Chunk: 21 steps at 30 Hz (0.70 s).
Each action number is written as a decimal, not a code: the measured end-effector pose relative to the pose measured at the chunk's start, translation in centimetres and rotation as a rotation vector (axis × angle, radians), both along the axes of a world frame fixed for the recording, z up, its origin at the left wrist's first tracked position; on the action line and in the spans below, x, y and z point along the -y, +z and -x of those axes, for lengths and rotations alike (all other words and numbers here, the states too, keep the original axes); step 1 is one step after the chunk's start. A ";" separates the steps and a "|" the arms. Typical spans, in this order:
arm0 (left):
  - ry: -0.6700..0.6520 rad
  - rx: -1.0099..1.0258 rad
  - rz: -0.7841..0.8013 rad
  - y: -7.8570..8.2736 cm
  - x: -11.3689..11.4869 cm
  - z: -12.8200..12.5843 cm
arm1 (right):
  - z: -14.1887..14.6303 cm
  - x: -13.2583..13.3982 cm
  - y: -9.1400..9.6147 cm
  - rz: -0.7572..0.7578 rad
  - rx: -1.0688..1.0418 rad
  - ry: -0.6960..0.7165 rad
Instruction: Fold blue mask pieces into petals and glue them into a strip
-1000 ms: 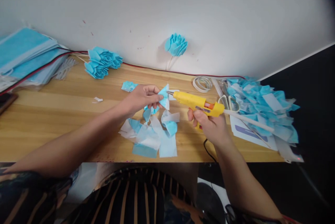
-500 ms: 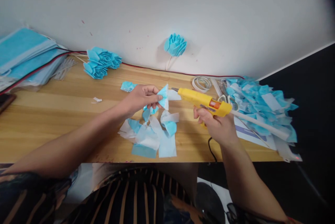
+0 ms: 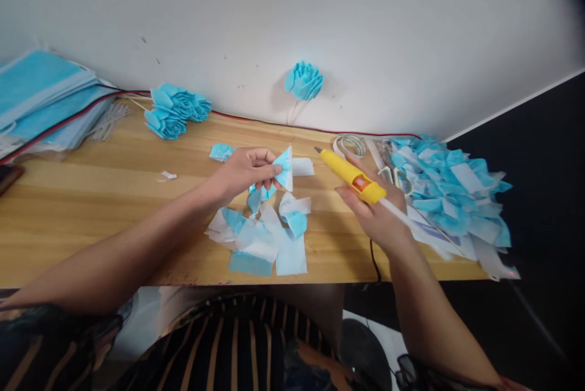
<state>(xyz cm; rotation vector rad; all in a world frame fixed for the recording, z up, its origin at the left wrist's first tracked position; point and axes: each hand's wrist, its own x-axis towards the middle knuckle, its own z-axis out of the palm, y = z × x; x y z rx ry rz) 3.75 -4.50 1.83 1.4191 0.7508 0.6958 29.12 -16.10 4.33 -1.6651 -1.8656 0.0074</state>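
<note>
Between the thumb and fingers of my left hand (image 3: 256, 169) is a folded blue piece of mask fabric (image 3: 285, 169), a triangle with a pale edge on its right. My right hand (image 3: 377, 208) grips a yellow glue gun (image 3: 351, 175), its nozzle pointing up and left, apart from the piece. A white glue stick (image 3: 397, 213) sticks out of the gun's back. Below my left hand lie loose blue and white fabric pieces (image 3: 258, 239). A small blue folded piece (image 3: 222, 151) lies just behind that hand, and a white strip (image 3: 304, 166) to its right.
Stacked blue masks (image 3: 46, 92) lie at the left, beside several blue fabric flowers (image 3: 176, 108). One flower on a stick (image 3: 304, 80) leans against the wall. At the right are a tape roll (image 3: 350, 146), scissors (image 3: 395, 179) and a heap of blue pieces (image 3: 452, 190). A cable (image 3: 274, 125) runs along the wall.
The glue gun has drawn back to the right, away from the fabric piece, and tilted so its nozzle points more upward. My left hand has barely moved.
</note>
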 end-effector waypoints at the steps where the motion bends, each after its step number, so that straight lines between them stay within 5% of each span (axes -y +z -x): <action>1: 0.008 0.000 0.000 0.0 0.0 0.0 | -0.8 0.2 -0.4 0.001 0.104 -0.014; 7: 0.025 0.030 0.011 -0.2 -0.1 -0.2 | -7.7 1.7 -3.6 0.239 0.584 -0.107; 11: 0.021 0.023 0.015 -0.4 -0.2 -0.1 | -12.7 2.0 -4.8 0.366 0.591 -0.086; 14: 0.017 0.022 0.021 -0.6 -0.1 -0.1 | -14.9 1.9 -4.0 0.446 0.508 0.004; 17: 0.013 0.023 0.034 -0.5 -0.1 -0.1 | -13.8 1.3 -2.1 0.400 0.425 0.047; 21: 0.015 0.022 0.041 -0.2 0.0 -0.3 | -7.0 -0.2 -0.4 0.188 0.164 0.044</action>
